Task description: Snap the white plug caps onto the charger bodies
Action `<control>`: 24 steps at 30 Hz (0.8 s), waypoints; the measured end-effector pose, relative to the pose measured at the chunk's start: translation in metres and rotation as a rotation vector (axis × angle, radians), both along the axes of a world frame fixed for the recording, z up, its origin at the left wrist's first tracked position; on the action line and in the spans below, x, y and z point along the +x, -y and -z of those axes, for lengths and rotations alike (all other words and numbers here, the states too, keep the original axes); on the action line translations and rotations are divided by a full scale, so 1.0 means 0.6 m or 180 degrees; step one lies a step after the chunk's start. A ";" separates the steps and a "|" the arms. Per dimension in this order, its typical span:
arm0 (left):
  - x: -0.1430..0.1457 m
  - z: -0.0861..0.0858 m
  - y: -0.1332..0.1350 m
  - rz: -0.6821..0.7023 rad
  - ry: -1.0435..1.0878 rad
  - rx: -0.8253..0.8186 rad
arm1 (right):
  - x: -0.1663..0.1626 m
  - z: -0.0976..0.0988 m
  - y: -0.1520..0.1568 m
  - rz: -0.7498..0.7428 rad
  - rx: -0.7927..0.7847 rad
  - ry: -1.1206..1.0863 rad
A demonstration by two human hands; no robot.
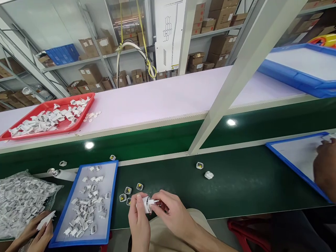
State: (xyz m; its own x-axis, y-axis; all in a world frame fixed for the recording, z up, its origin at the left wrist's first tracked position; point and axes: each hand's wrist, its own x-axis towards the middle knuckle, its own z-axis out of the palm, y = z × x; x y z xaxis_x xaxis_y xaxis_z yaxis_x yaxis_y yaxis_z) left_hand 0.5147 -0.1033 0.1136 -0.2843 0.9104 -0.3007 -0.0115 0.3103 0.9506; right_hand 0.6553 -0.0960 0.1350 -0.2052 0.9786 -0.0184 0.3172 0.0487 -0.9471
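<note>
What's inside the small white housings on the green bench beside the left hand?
The white housings show yellow and black parts inside; whatever lies beneath those is covered. The housing nearest the left hand is partly hidden by it.

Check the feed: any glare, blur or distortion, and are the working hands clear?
Head view: two glare spots on the green panel; head view, right edge: a co-worker's hand looks blurred; head view: the white post slants strongly, perhaps camera tilt or wide-angle stretch; head view: left hand, right hand and charger look fairly clear.
</note>
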 end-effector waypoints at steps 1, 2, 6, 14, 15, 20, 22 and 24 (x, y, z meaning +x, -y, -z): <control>0.000 -0.001 0.000 0.0037 -0.0082 0.0026 | 0.000 0.000 0.000 -0.0001 -0.0027 -0.0006; 0.000 -0.001 -0.001 0.0064 -0.0161 0.0057 | 0.001 0.000 -0.001 0.0002 -0.0063 -0.0016; 0.003 -0.002 -0.001 0.0100 -0.0353 0.0147 | 0.002 0.000 -0.003 0.0052 -0.0215 -0.0105; 0.008 -0.008 -0.003 -0.0010 -0.0278 0.0140 | 0.001 0.001 -0.001 0.0159 -0.0220 -0.0269; 0.008 -0.008 -0.003 -0.0006 -0.0310 0.0144 | 0.001 0.001 -0.001 0.0160 -0.0186 -0.0246; 0.010 -0.009 -0.001 0.0081 -0.0442 0.0280 | 0.003 -0.004 0.003 0.0123 -0.0047 -0.0135; 0.011 -0.007 0.000 0.0086 -0.0493 0.0401 | 0.004 -0.006 0.005 0.0103 0.0040 -0.0079; 0.012 -0.007 0.001 0.0063 -0.0508 0.0503 | 0.004 -0.008 0.006 0.0083 0.0045 -0.0053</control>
State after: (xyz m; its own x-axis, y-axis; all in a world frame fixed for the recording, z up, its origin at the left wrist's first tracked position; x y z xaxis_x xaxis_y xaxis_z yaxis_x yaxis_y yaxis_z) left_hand 0.5221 -0.1038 0.1181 -0.2986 0.9484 -0.1064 0.1477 0.1561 0.9766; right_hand 0.6580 -0.0996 0.1396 -0.1797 0.9837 -0.0014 0.3026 0.0539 -0.9516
